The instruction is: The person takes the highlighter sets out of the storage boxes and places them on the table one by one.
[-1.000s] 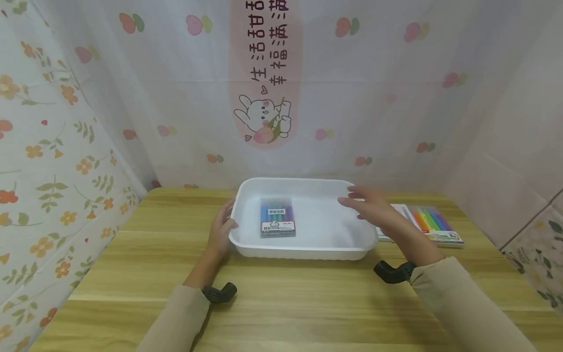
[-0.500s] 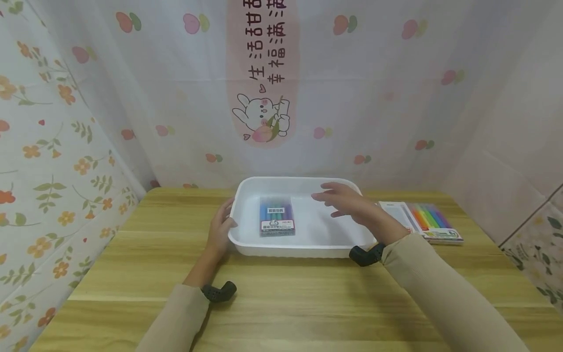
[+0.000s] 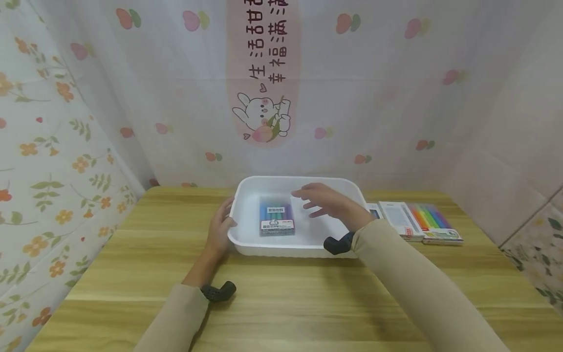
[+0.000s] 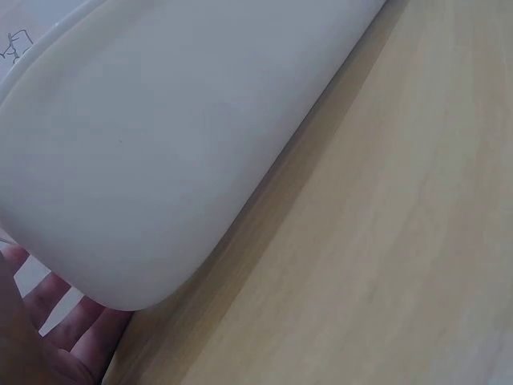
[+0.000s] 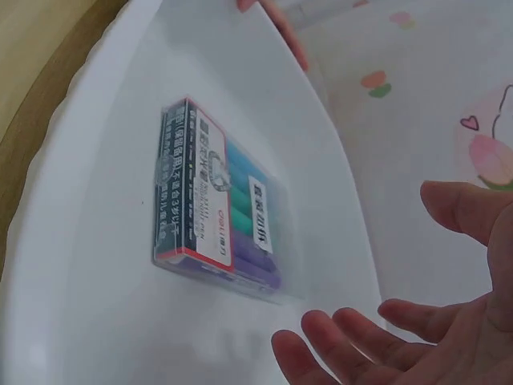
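Observation:
A white plastic tray [image 3: 308,250] sits on the wooden table. My left hand [image 3: 220,229] holds its left wall, thumb over the rim and fingers outside; in the left wrist view those fingers [image 4: 80,325] show past the tray's corner. Inside the tray, toward the left, lies a clear pack of highlighters [image 3: 276,217] in blue, green and purple. My right hand [image 3: 332,203] hovers over the tray to the right of the pack, fingers spread and holding nothing. The right wrist view shows the right hand [image 5: 401,337] apart from the highlighter pack [image 5: 216,200], palm turned toward it.
Right of the tray lie a pack of rainbow-coloured pens [image 3: 433,222], a white flat package [image 3: 399,220] and another package [image 3: 374,211] partly hidden by the tray and arm. A printed curtain [image 3: 352,98] hangs behind the table [image 3: 281,303].
My right hand has moved left across the tray from its right rim toward the highlighter pack. The packages on the right have come more into view. The left hand keeps its place.

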A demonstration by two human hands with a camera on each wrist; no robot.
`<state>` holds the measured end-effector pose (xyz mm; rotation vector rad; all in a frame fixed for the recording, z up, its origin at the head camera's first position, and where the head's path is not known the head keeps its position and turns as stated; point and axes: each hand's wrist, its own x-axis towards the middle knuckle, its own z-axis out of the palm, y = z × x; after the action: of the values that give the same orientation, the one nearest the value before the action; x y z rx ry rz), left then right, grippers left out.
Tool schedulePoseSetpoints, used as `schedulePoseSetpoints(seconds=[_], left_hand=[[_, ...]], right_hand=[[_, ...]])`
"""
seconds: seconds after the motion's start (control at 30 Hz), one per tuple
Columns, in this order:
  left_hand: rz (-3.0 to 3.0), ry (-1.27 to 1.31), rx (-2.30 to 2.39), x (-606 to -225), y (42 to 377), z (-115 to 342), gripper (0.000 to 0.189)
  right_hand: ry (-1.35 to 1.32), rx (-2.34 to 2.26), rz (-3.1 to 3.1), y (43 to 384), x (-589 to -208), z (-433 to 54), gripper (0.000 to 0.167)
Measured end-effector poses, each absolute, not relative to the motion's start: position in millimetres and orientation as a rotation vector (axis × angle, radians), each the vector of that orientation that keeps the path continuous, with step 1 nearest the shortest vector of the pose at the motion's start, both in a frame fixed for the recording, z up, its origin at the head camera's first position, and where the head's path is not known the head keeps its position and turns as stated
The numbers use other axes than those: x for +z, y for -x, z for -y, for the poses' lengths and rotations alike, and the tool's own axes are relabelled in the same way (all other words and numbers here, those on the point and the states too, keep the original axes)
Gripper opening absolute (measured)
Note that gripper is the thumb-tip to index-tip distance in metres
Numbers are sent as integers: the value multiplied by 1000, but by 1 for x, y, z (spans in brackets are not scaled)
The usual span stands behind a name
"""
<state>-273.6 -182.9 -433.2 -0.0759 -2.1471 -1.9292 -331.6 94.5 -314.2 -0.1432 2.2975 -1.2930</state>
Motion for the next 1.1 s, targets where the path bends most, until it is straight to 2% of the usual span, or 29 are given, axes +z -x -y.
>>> schedulePoseSetpoints(seconds=[0.47, 0.73, 1.1], left_hand=[[2096, 133, -1974, -435, 276, 183, 68], [2090, 113, -1951, -434, 274, 185, 69], [2094, 118, -1954, -440, 277, 184, 68]], right_hand=[[-14, -1347, -2272, 346, -333, -66, 74], [-29, -1368, -2266, 353, -342, -53, 78], [-49, -1370, -2283, 367, -360, -53, 72]])
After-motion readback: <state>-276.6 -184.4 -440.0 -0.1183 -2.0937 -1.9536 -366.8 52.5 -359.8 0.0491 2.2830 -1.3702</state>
